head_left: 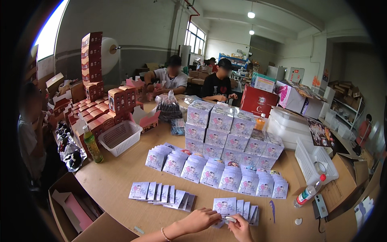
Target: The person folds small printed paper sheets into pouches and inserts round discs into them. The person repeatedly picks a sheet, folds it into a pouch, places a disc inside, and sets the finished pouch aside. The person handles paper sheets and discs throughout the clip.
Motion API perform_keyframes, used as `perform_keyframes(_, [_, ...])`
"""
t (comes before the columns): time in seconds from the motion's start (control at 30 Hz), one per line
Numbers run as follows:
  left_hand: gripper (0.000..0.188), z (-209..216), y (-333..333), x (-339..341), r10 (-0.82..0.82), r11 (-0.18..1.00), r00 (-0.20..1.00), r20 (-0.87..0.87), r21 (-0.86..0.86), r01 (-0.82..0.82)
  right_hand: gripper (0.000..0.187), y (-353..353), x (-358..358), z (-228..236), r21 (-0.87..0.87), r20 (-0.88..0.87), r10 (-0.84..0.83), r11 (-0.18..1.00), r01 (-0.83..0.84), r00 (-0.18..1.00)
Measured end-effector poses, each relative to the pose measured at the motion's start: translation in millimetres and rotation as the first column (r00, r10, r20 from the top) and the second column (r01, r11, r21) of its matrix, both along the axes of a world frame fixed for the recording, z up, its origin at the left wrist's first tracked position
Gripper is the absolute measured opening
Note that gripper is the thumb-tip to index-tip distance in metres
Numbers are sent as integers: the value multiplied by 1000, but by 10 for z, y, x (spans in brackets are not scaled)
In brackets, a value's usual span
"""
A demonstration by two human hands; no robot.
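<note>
My right hand (pixel 240 229) pinches a small round white disc (pixel 230 219), seen nearly edge-on and resembling a button badge. Just left of it, my left hand (pixel 201 220) has its fingers curled and pressed down; what they hold, if anything, is hidden. A fanned row of flat lilac printed packets (pixel 224 205) lies right beyond both hands. To the left spreads another fanned row of lilac packets (pixel 140 189). Farther off, several stacks of like packets (pixel 210 176) stand in a line, with colourful round badges showing at some of their tops.
Lilac boxes (pixel 223 117) rise in a stack behind the packets. At right are a water bottle (pixel 309 191), a white basket (pixel 308 165) and a second white disc (pixel 298 221). At left stand a green bottle (pixel 92 145) and a white basket (pixel 121 139). Two co-workers sit across the table.
</note>
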State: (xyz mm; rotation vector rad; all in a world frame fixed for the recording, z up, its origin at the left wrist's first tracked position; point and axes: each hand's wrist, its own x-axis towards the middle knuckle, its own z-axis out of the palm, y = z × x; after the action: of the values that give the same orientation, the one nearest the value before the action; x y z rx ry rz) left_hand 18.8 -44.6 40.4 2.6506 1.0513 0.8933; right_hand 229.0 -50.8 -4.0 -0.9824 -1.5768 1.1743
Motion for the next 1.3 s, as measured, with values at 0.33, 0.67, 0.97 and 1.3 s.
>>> perform_keyframes(0.33, [14,3,13,10,-3,1000,1000,13,22,3,22,-41,-11,-19,-38,-75,-17,999,14,997])
perform_keyframes(0.67, [15,-21,-3,14,17,999,1000,11,45,-18,24,-44,-48,-19,-17,-53,-68,998,67,996])
perform_keyframes(0.97, [14,-7,-7,24,0,1000,999,40,29,-1,29,-9,-78,-98,-2,-103,-74,997,74,992])
perform_keyframes(1.3, [13,15,6,13,3,999,999,48,47,-5,30,1,-57,-93,-57,-56,-17,998,14,998])
